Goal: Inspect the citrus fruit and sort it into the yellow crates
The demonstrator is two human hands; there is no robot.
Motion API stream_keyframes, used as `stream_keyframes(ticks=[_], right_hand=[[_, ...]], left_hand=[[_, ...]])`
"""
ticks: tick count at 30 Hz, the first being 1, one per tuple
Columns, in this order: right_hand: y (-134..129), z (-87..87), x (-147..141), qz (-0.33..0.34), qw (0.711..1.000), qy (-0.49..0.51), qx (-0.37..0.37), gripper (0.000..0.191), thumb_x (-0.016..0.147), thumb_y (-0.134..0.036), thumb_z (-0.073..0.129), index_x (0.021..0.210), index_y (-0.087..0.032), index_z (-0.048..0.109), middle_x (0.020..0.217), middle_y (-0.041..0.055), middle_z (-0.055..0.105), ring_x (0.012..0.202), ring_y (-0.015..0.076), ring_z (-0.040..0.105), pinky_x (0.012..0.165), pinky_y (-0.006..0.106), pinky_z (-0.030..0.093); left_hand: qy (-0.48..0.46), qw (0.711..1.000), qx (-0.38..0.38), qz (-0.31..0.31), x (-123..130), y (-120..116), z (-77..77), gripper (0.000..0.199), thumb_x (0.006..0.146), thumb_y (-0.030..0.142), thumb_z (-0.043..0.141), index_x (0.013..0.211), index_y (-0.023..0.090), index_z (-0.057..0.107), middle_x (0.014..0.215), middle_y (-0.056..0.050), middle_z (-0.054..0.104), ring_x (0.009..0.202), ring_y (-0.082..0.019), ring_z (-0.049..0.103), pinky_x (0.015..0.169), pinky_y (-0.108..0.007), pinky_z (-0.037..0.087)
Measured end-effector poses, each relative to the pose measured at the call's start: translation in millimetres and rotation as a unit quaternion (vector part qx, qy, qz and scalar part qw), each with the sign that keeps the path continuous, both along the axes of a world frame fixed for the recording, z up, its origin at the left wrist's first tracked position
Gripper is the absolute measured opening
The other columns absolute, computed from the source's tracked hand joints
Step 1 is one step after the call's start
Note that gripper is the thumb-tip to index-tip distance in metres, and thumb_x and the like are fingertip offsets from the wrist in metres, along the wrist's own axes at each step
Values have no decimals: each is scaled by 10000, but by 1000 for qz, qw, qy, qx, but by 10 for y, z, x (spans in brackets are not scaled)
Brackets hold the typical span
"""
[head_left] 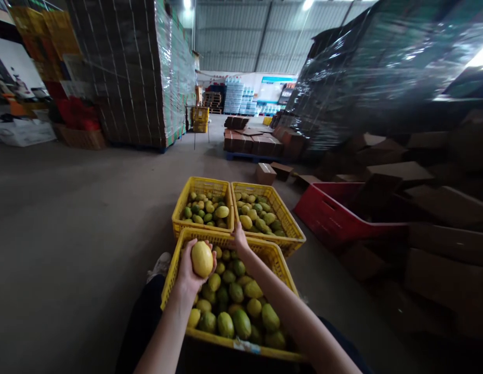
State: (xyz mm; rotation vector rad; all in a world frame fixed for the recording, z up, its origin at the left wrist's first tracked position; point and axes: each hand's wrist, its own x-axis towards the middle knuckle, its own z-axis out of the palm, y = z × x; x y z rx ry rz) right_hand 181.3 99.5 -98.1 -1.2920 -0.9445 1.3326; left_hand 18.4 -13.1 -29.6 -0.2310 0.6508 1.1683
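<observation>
My left hand (192, 265) is wrapped round a yellow lemon (202, 259) above the left side of the near yellow crate (171, 280). That crate holds green and yellow fruit (236, 292). My right hand (239, 237) reaches to the far rim of the near crate, close to where the three crates meet; its fingers are small and dim, and whether they hold anything cannot be made out. Behind stand a left yellow crate (179, 210) with smaller mixed fruit and a right yellow crate (290, 223) with yellow and green fruit.
A red crate (323, 213) and cardboard boxes (447, 275) lie to the right. Flattened cartons on a blue pallet (251, 156) stand ahead. Wrapped stacks rise at left (128, 72) and right (354, 78). A shoe (160, 265) shows beside the near crate.
</observation>
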Motion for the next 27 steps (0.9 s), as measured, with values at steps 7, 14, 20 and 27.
stream_keyframes(ticks=[7,14,20,27], right_hand=[[-849,-476,79,139,976,-133,-103,370,713,-558,638,592,-216,564,543,-6,576,413,128,508,408,251,414],[-1392,-407,114,375,807,-455,12,193,844,-356,553,780,-254,705,788,45,753,762,247,726,664,334,540],[-1537,-227,39,431,663,-612,18,361,849,-308,603,1125,-102,709,1117,229,727,1056,373,698,852,455,547],[-1541,-67,133,473,617,-629,0,302,866,-157,546,1100,-120,732,1133,225,721,1094,356,685,865,493,541]], left_hand=[[29,999,-6,28,-23,-38,-43,156,873,284,556,943,163,624,712,-35,689,606,-188,690,520,-287,560],[102,994,-17,22,181,-45,-365,160,907,315,566,900,162,612,720,-32,679,603,-178,688,593,-306,584],[159,981,-106,-34,526,-144,-1086,140,872,306,598,964,204,627,584,-21,624,434,-183,621,420,-290,530],[198,965,-110,-128,917,146,-1193,267,925,393,454,929,213,651,512,-7,565,418,-210,617,360,-286,453]])
